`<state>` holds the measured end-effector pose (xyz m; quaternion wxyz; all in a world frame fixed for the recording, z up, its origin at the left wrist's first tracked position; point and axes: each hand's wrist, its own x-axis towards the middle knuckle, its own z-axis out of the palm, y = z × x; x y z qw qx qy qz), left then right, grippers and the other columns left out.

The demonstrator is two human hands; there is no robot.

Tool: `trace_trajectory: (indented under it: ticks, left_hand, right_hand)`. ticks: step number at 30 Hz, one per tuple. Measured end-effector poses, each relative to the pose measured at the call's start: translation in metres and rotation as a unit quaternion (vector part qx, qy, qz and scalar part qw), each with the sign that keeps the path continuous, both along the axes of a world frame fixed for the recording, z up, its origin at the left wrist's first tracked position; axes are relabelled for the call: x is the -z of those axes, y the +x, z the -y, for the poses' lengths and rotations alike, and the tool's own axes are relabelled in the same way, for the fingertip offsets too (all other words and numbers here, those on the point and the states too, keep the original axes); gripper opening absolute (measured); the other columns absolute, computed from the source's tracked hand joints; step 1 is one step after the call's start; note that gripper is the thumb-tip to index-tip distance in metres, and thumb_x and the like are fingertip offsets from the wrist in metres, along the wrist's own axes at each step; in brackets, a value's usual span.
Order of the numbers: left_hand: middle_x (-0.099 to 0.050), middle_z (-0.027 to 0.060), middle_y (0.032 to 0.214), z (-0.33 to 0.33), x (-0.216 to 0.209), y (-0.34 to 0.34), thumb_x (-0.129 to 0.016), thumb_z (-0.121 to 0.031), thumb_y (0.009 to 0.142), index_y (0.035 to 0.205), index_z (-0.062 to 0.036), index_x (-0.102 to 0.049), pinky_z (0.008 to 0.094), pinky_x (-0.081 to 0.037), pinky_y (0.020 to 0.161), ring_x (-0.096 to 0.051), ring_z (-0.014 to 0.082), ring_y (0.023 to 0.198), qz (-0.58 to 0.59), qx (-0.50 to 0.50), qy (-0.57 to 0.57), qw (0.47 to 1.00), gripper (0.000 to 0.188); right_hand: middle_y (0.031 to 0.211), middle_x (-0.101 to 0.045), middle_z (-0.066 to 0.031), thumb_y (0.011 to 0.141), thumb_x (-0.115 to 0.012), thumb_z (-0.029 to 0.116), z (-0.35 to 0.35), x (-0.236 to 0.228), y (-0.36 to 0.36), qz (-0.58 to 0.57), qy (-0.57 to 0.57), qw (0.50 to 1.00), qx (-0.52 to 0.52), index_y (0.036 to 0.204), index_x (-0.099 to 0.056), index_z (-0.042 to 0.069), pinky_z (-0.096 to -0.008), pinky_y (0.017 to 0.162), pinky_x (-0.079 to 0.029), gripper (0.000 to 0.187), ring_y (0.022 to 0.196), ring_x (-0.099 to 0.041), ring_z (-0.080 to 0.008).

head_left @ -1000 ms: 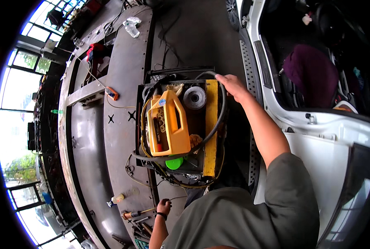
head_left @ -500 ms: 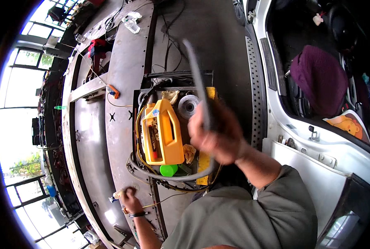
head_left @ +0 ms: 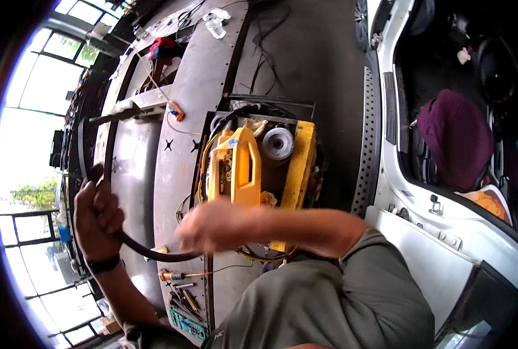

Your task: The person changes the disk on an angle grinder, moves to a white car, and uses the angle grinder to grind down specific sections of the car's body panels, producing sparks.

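My left hand (head_left: 99,218) is raised at the left, its fingers closed around a thick dark hose (head_left: 136,247). Beyond the fist the hose runs up and bends toward a dark elongated end (head_left: 116,115) whose kind I cannot make out. Below the fist the hose curves down and right, passing behind my right hand (head_left: 218,227). That hand is smeared by motion, so its grip does not show. It crosses in front of a yellow plastic jug (head_left: 250,166), hiding the lower part. The jug lies on a machine cart with a yellow side panel (head_left: 299,174).
A grey round spool (head_left: 278,143) and a crumpled cloth (head_left: 255,126) lie beside the jug. A long metal bench (head_left: 171,157) runs along the left, with an orange fitting (head_left: 176,110) and several hand tools (head_left: 186,302). A white van (head_left: 445,227) stands open at right.
The hose has swung from the right, over the cart, to the left. My left hand rose from the bench and holds it; my right hand moved left and down across the jug.
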<state>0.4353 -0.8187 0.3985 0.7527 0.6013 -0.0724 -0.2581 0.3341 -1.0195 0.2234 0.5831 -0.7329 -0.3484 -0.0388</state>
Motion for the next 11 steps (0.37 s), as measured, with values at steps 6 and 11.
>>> trace_trajectory:
  ticks: [6,11]
  left_hand:
    - [-0.039,-0.0041,0.072,-0.144,-0.014,-0.084,-0.043,-0.022,0.112,0.129,-0.0078,-0.050,0.0195,-0.028,0.035,-0.032,0.0028,0.047,0.122,-0.293,0.038,0.948,0.023]
    - [-0.041,-0.0022,0.073,-0.195,0.003,-0.149,-0.046,-0.023,0.111,0.133,-0.0048,-0.048,0.0191,-0.031,0.036,-0.034,0.0026,0.049,0.118,-0.401,0.102,0.903,0.029]
  right_hand:
    - [0.103,-0.075,-0.0149,0.091,-0.065,0.010,0.149,0.109,0.116,-0.137,-0.095,0.883,0.440,0.108,-0.072,0.005,-0.0385,0.086,-0.059,0.020,0.094,-0.073,-0.0270]
    - [0.131,-0.068,-0.0181,0.086,-0.068,0.010,0.152,0.152,0.204,-0.156,-0.243,0.937,0.197,0.127,-0.070,0.009,-0.0369,0.110,-0.048,0.042,0.123,-0.065,-0.0268]
